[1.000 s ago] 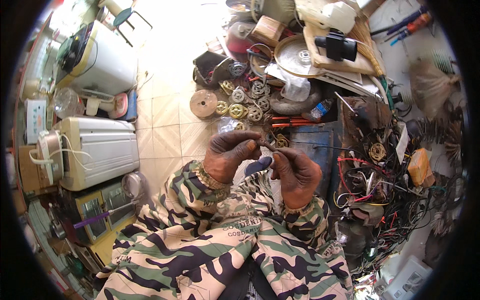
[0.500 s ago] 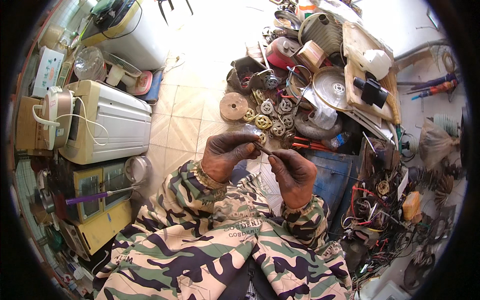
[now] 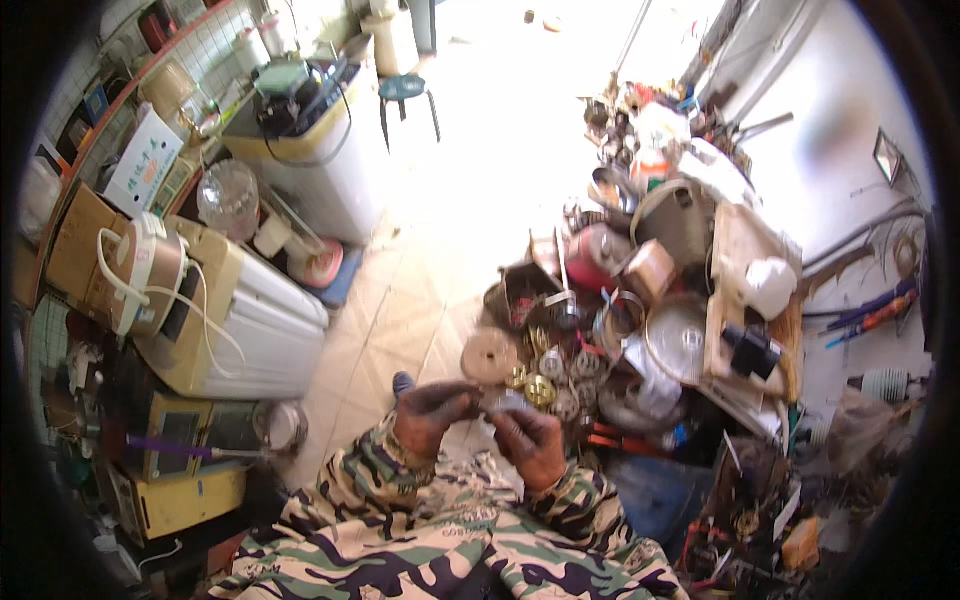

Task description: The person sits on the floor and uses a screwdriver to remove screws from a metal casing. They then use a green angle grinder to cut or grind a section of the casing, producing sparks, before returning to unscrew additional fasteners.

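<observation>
In front of my lap, my left hand [image 3: 432, 414] is closed in a pinch, thumb against fingers. Just to its right, and slightly nearer, my right hand [image 3: 532, 446] also pinches. A small, thin, dark rod-like piece runs between the fingertips, though motion blur hides its details. Both forearms are in camouflage sleeves, over a camouflage garment [image 3: 400, 545] across my lap. Beyond the hands lie a round tan disc [image 3: 490, 356] with a centre hole and several round metal motor parts [image 3: 540, 389].
A heap of scrap, with a red pot [image 3: 597, 250] and a clear round lid [image 3: 677, 338], spreads along the right. Tangled wires and parts lie at lower right near a blue panel [image 3: 655, 495]. Left stands a white washing machine [image 3: 270, 335] bearing a rice cooker [image 3: 155, 270]; farther off, a stool [image 3: 402, 86].
The view has tilted up and shifted, so more of the far floor and shelf shows. My hands appear lower in the picture, still pinching close together.
</observation>
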`<state>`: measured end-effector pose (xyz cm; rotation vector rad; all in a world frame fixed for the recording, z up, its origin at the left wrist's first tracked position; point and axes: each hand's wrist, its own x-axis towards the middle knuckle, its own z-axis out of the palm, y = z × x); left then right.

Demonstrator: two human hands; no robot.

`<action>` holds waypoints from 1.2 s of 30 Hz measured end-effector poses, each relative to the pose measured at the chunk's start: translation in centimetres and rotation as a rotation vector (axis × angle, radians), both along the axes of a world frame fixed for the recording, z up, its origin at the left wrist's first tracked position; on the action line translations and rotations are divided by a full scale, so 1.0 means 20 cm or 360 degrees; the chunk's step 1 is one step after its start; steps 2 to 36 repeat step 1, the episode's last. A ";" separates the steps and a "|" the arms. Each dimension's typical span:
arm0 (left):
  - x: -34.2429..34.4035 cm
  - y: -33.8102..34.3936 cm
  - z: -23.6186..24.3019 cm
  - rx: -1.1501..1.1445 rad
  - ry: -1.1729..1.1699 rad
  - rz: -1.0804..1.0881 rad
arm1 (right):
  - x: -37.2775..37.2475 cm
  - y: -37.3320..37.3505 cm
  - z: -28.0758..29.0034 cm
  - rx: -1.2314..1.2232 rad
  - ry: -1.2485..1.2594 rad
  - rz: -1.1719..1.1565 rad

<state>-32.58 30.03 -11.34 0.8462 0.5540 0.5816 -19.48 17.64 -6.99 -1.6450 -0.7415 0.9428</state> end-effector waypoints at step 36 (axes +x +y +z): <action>0.00 0.08 -0.05 0.0185 0.0029 -0.0046 | 0.02 0.08 -0.01 -0.0015 -0.0036 0.0007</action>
